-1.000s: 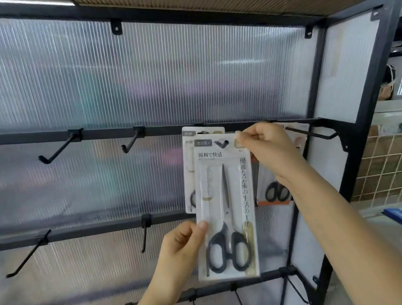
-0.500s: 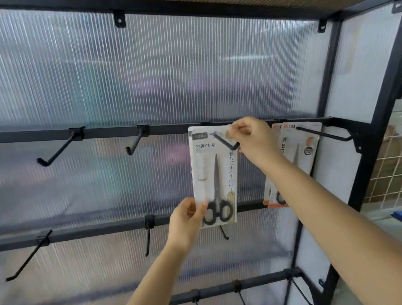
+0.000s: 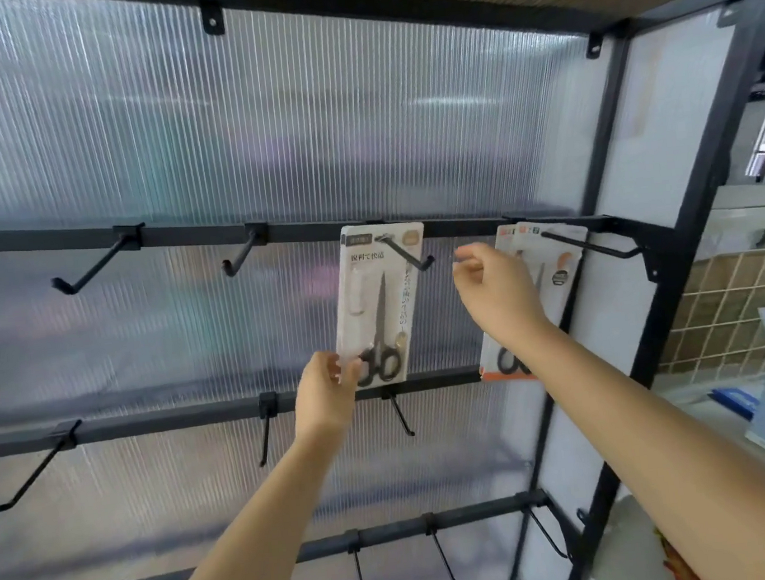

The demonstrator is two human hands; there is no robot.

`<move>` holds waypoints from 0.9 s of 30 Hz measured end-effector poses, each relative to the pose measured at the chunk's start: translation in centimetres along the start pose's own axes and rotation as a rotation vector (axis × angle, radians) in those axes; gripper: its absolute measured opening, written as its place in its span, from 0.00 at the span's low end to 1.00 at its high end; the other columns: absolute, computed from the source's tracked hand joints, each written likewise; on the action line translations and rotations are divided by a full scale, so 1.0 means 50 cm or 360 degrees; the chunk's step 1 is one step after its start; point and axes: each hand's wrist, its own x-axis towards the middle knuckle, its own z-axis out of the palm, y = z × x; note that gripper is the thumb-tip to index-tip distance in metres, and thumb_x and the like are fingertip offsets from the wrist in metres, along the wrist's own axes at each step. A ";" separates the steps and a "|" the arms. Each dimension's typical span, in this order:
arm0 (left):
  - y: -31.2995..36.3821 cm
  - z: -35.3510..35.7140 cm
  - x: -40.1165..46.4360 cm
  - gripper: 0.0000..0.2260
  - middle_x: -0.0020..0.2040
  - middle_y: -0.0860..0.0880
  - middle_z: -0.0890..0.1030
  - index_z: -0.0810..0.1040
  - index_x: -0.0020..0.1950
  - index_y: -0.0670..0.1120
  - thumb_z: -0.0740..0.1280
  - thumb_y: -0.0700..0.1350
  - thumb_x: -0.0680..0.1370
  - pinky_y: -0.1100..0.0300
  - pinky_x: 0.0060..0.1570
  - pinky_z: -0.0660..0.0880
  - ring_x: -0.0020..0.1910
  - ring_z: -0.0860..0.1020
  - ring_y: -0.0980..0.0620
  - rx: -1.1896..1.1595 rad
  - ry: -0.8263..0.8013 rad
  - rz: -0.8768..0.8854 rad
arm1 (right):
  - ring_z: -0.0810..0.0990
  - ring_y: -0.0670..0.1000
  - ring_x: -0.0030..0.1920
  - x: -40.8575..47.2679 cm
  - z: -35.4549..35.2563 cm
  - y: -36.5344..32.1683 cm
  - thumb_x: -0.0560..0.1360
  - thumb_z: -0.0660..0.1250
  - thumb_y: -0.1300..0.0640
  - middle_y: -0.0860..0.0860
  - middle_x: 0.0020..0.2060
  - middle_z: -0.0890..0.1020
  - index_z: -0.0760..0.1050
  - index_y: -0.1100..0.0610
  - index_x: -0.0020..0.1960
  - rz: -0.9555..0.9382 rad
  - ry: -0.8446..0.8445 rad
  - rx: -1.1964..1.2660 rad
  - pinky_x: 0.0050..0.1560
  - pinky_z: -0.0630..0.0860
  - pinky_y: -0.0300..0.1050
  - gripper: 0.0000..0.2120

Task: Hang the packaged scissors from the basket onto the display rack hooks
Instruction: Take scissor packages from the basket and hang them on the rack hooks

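1. Ribbed translucent panels back a black display rack (image 3: 628, 131) with rows of angled hooks.
2. Threaded on its hook (image 3: 407, 254), the scissors pack (image 3: 380, 309) hangs on the top rail; the left hand (image 3: 328, 397) pinches its lower corner, likely to steady it.
3. Beside it, the right hand (image 3: 496, 294) holds nothing, fingers loosely curled.
4. White card, black-handled scissors, printed text.

Scissors pack (image 3: 380, 306) now hangs on the hook (image 3: 407, 254), pushed back against the top rail; earlier held out in front of it. Right hand (image 3: 496, 292) released from the pack's top corner, withdrawn rightward, fingers loosely curled. Left hand (image 3: 327, 390) moved up with the pack.
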 end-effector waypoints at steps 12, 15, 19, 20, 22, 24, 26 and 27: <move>0.079 -0.002 -0.157 0.10 0.39 0.37 0.76 0.75 0.40 0.36 0.76 0.36 0.66 0.50 0.35 0.73 0.36 0.76 0.37 0.0893 0.0283 0.1160 | 0.77 0.58 0.49 -0.235 -0.069 0.052 0.79 0.57 0.59 0.57 0.48 0.77 0.74 0.63 0.52 0.0057 -0.0148 -0.0679 0.41 0.66 0.45 0.10; 0.081 0.004 -0.190 0.08 0.40 0.37 0.77 0.75 0.41 0.36 0.73 0.33 0.67 0.50 0.35 0.73 0.37 0.76 0.38 0.0843 0.0053 0.1402 | 0.76 0.59 0.51 -0.293 -0.102 0.034 0.79 0.56 0.59 0.58 0.53 0.77 0.73 0.63 0.57 0.0169 -0.0064 -0.0766 0.45 0.70 0.48 0.12; 0.071 0.020 -0.248 0.07 0.38 0.37 0.77 0.76 0.42 0.35 0.69 0.34 0.66 0.48 0.33 0.74 0.34 0.76 0.37 0.0760 -0.0338 0.1635 | 0.77 0.60 0.53 -0.395 -0.117 0.005 0.79 0.56 0.58 0.59 0.53 0.77 0.73 0.62 0.56 0.0423 0.0037 -0.0870 0.48 0.71 0.49 0.12; 0.068 0.024 -0.268 0.07 0.38 0.36 0.77 0.76 0.42 0.34 0.69 0.35 0.67 0.47 0.31 0.75 0.33 0.77 0.36 0.0745 -0.0443 0.1668 | 0.77 0.60 0.53 -0.429 -0.118 0.000 0.79 0.56 0.57 0.59 0.52 0.77 0.73 0.62 0.54 0.0463 0.0033 -0.0916 0.47 0.71 0.49 0.11; 0.065 0.033 -0.318 0.11 0.43 0.35 0.79 0.77 0.47 0.33 0.63 0.40 0.72 0.46 0.37 0.76 0.39 0.78 0.35 0.0651 -0.0636 0.1685 | 0.76 0.60 0.53 -0.503 -0.129 -0.013 0.79 0.56 0.56 0.60 0.52 0.77 0.73 0.63 0.57 0.0543 0.0031 -0.1013 0.49 0.71 0.49 0.13; 0.061 0.043 -0.384 0.15 0.56 0.34 0.77 0.75 0.58 0.33 0.60 0.42 0.78 0.45 0.51 0.71 0.53 0.75 0.35 0.0562 -0.0862 0.1624 | 0.76 0.60 0.53 -0.582 -0.149 -0.024 0.80 0.56 0.55 0.60 0.53 0.77 0.73 0.63 0.58 0.0668 0.0075 -0.1089 0.50 0.72 0.50 0.14; 0.054 0.054 -0.456 0.16 0.62 0.36 0.73 0.71 0.64 0.35 0.59 0.43 0.80 0.48 0.57 0.67 0.60 0.71 0.37 0.0545 -0.1064 0.1650 | 0.77 0.61 0.53 -0.665 -0.174 -0.034 0.80 0.56 0.55 0.60 0.53 0.77 0.73 0.64 0.59 0.0827 0.0114 -0.1161 0.45 0.70 0.48 0.15; 0.051 0.059 -0.494 0.17 0.63 0.37 0.72 0.70 0.65 0.36 0.59 0.44 0.80 0.48 0.57 0.67 0.61 0.70 0.38 0.0534 -0.1171 0.1689 | 0.77 0.61 0.52 -0.707 -0.188 -0.040 0.80 0.55 0.54 0.60 0.53 0.77 0.72 0.64 0.58 0.0911 0.0132 -0.1196 0.42 0.68 0.47 0.15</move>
